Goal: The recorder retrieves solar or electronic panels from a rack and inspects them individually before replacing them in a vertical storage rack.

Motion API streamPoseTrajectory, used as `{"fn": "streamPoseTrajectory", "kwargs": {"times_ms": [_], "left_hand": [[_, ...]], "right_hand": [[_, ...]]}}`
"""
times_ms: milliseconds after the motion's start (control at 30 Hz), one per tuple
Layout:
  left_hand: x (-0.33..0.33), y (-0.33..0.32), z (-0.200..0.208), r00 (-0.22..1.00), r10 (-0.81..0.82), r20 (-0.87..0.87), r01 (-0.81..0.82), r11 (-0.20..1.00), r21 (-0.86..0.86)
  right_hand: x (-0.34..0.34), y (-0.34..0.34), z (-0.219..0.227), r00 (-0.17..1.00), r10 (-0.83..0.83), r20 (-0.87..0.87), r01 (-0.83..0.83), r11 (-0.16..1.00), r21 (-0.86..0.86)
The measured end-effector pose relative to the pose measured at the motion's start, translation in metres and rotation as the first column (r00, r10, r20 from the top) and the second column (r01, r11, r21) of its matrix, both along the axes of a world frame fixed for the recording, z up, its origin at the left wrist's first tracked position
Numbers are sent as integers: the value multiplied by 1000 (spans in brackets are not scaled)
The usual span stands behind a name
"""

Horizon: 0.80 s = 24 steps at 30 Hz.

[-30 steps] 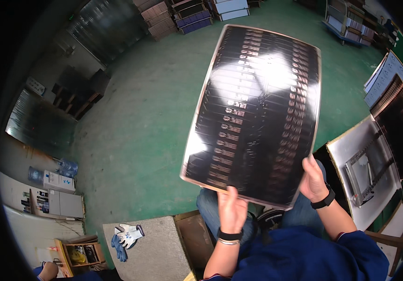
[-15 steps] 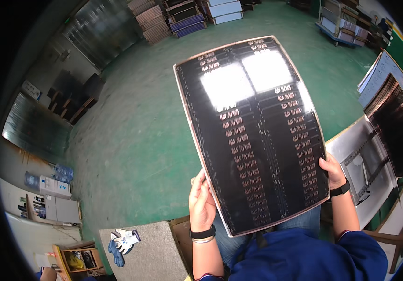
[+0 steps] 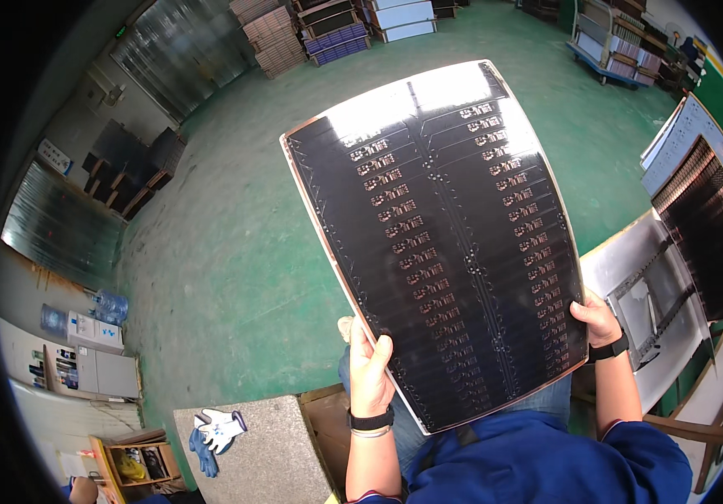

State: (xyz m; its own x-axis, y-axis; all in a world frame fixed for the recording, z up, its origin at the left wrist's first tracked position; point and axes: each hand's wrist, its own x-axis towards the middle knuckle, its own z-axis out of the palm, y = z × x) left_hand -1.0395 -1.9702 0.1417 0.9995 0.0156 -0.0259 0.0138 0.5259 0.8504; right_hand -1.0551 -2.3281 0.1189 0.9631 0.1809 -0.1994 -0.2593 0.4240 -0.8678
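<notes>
A large black circuit board panel (image 3: 462,252) with two columns of copper-coloured patterns and a pale, coppery rim is held up in front of me, tilted. Bright light glares along its far edge. My left hand (image 3: 370,370) grips the lower left edge, thumb on the face and fingers mostly out of sight behind. On the right edge, my right hand (image 3: 599,323) holds the panel the same way, its thumb lying on the black surface. Each wrist wears a dark band.
White and blue work gloves (image 3: 217,431) lie on a grey-topped bench (image 3: 269,449) at lower left. To the right stand a metal-surfaced table (image 3: 676,294) and a leaning dark panel (image 3: 706,227). Stacked boards (image 3: 328,34) and a loaded blue trolley (image 3: 609,63) stand farther off on the green floor.
My left thumb has come onto the panel's face, where the hand lay along its edge before. The panel has tilted, its far left corner moving left, and the glare has shifted to the far edge.
</notes>
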Motion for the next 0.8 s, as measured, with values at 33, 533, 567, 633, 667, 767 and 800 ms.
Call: {"fn": "streamPoseTrajectory", "kwargs": {"times_ms": [33, 533, 567, 633, 667, 767, 800], "left_hand": [[0, 0, -1, 1000, 0, 16, 0, 1000, 0], [-6, 2, -8, 999, -53, 12, 53, 998, -46], [-6, 2, -9, 998, -67, 5, 67, 997, -39], [-7, 1, -10, 999, -42, 23, 43, 997, -59], [-7, 1, -10, 999, -51, 17, 52, 997, -56], [-6, 2, -9, 998, -54, 31, 55, 998, -40], [-6, 2, -7, 998, -58, 15, 59, 997, -49]], "right_hand": [[0, -1, -1, 1000, -2, 3, 2, 1000, -9], [-3, -3, -6, 997, 57, 55, -57, 998, -6], [-4, -3, -8, 997, 58, 47, -58, 998, 7], [-4, -4, -11, 997, 62, 47, -63, 998, 15], [-5, -4, -12, 997, 57, 50, -58, 998, 21], [-4, -4, -14, 996, 68, 65, -70, 997, 35], [-4, -3, -14, 996, 58, 66, -61, 997, 38]]}}
